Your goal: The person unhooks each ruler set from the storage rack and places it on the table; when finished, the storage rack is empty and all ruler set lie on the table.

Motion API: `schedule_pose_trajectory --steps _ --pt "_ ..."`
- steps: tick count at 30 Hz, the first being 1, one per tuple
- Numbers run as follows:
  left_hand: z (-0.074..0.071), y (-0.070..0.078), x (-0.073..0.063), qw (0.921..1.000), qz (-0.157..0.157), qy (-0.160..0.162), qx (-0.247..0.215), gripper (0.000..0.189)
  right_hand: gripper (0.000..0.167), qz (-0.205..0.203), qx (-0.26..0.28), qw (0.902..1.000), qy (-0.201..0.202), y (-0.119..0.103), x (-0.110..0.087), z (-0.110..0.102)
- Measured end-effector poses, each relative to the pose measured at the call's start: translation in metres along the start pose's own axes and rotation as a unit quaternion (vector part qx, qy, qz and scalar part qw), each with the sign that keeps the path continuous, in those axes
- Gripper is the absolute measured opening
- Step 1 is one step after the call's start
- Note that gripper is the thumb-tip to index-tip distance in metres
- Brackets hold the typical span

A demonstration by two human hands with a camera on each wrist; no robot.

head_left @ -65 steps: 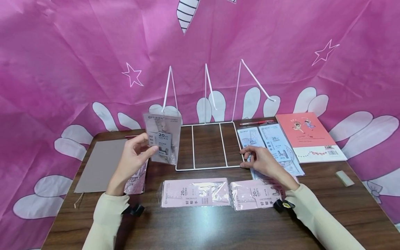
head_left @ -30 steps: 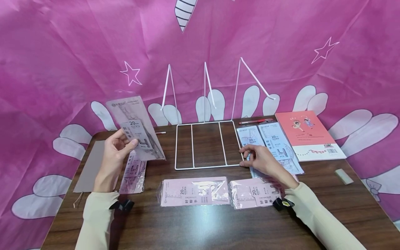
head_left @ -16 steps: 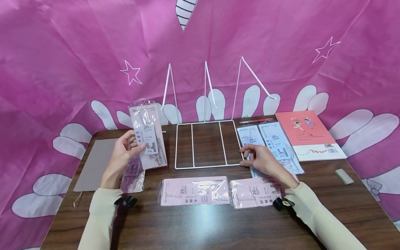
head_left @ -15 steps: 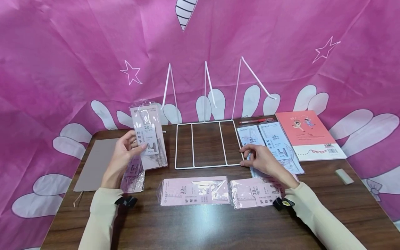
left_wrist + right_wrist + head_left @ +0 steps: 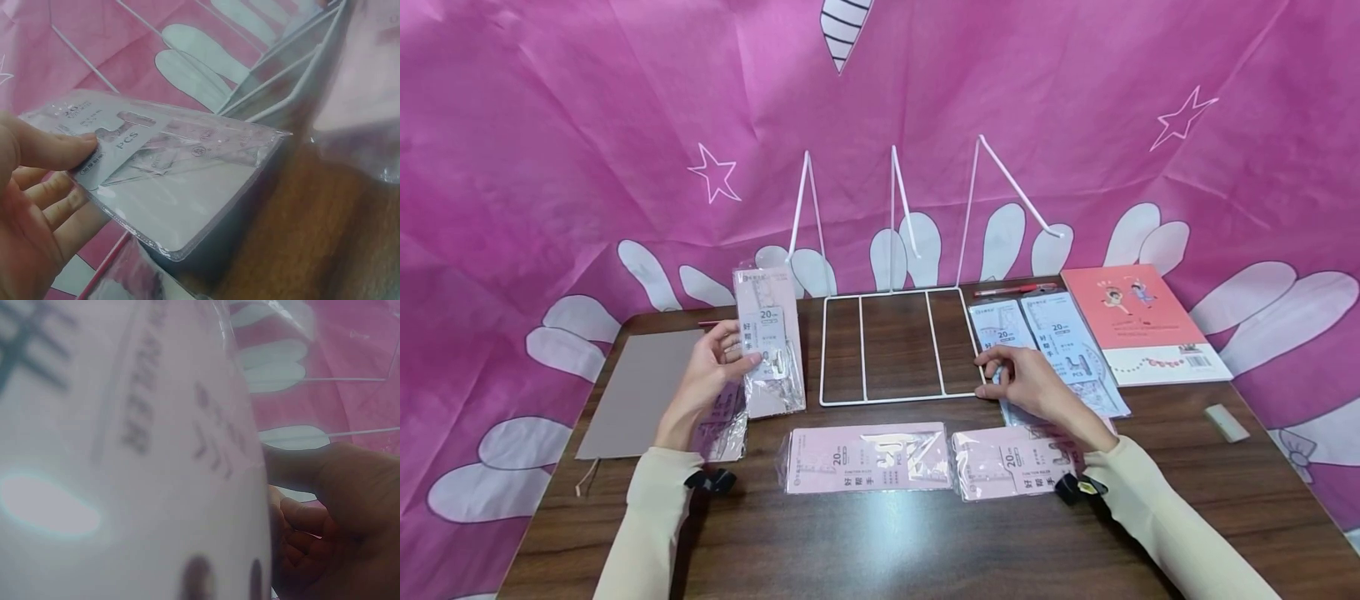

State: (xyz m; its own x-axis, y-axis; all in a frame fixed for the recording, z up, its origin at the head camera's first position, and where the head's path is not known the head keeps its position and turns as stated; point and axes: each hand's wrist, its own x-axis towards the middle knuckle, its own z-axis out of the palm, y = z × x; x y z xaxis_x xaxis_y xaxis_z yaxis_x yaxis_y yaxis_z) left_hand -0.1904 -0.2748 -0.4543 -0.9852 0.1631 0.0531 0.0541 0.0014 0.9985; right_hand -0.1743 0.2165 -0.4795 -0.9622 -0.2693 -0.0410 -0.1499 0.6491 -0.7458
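Observation:
My left hand pinches a pink ruler set in a clear sleeve by its left side, thumb on the front. The set stands nearly upright just left of the white wire rack; in the left wrist view the packet tilts, its lower corner close above the table. My right hand pinches the rack's right front corner between thumb and fingers. Another pink ruler set lies partly behind the left wrist. Two more pink sets, a left one and a right one, lie in front of the rack.
Blue ruler sets lie right of the rack, below a red pen. A red-and-white book and an eraser are farther right. A grey notebook lies left. Three white prongs rise behind the rack.
My left hand first carried the ruler set left, away from the rack's left prong, then brought it back right and lower, close beside the rack. The right hand stayed at the rack's corner.

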Motion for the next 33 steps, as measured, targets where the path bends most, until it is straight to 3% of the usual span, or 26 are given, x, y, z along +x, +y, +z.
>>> schedule_pose_trajectory --steps 4,11,15,21,33 --pt "0.0 -0.004 0.0 0.9997 -0.02 -0.012 0.009 0.053 0.041 -0.001 -0.002 1.0 0.001 0.0 0.0 0.0" --pt "0.001 -0.01 0.0 0.9996 -0.025 -0.001 0.016 0.058 0.041 -0.006 -0.007 1.0 0.003 0.001 0.0 0.001" --pt "0.001 -0.009 -0.001 0.9976 -0.042 -0.002 0.055 0.062 0.041 -0.004 -0.008 1.0 0.002 0.0 0.0 0.001" --pt "0.004 -0.003 -0.004 0.9866 -0.068 -0.011 0.148 0.069 0.042 -0.005 -0.007 1.0 0.003 0.0 0.0 0.0" --pt "0.008 0.001 -0.003 0.9693 -0.086 0.002 0.23 0.065 0.042 -0.005 -0.008 1.0 0.003 0.002 0.001 0.001"
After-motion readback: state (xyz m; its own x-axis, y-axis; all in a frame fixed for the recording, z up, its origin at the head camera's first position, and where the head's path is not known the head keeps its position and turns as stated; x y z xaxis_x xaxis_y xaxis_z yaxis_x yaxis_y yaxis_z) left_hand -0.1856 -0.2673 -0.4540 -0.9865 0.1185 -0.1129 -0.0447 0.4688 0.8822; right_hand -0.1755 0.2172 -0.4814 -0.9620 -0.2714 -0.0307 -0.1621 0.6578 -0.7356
